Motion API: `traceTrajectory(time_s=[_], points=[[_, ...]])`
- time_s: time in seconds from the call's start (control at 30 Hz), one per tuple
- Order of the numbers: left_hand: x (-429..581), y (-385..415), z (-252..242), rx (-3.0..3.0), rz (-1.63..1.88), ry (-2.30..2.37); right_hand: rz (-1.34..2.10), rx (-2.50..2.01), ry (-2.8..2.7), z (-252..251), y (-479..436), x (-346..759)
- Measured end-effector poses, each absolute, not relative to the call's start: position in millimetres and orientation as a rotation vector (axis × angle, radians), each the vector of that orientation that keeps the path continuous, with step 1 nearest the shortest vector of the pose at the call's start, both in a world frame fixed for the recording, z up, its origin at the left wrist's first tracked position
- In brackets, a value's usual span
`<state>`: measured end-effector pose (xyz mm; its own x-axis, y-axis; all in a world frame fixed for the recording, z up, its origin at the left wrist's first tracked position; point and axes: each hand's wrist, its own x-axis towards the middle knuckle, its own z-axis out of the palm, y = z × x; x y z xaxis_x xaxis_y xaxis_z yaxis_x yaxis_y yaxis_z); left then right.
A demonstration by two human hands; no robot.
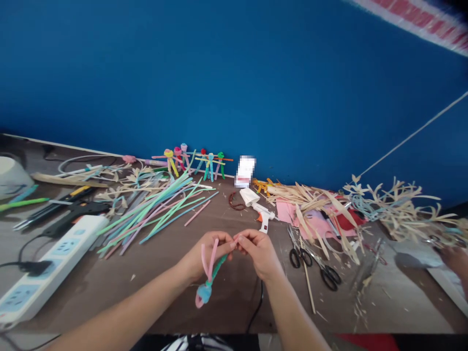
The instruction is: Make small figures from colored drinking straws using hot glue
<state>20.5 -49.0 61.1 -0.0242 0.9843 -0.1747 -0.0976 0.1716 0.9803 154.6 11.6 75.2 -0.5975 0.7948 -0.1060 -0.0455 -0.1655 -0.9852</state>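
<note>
A small pipe-cleaner figure (204, 293) with a blue, pink-looped head hangs head down under my left hand (209, 249). Two pink strands stick up from it across that hand, and a twisted green strand runs up to the left thumb and fingers, which are closed on it. My right hand (259, 252) meets the left fingertips in a pinch; whatever lies between its fingers is hidden. Just beyond the right hand lies a white glue gun (263, 217). Loose pastel pipe cleaners (161, 207) spread to the left of my hands.
Finished pipe-cleaner figures (211, 165) lean along the blue wall. A white power strip (51, 273) and a black glue gun (76, 214) lie left. On the right are black-handled scissors (330, 278), a wooden stick (307, 282) and dried strips (310, 200). Another person's hand (455, 261) shows far right.
</note>
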Motion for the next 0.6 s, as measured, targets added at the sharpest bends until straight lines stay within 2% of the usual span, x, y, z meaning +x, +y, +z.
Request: traceTrajectory(time_s=[0.3,0.6], points=[[28,-54,73,0.822,1.256,1.195,1.609,-0.805,-1.639,60,8,149],[27,-56,58,0.605,1.260,1.062,1.816,-0.768,-1.484,52,15,145]])
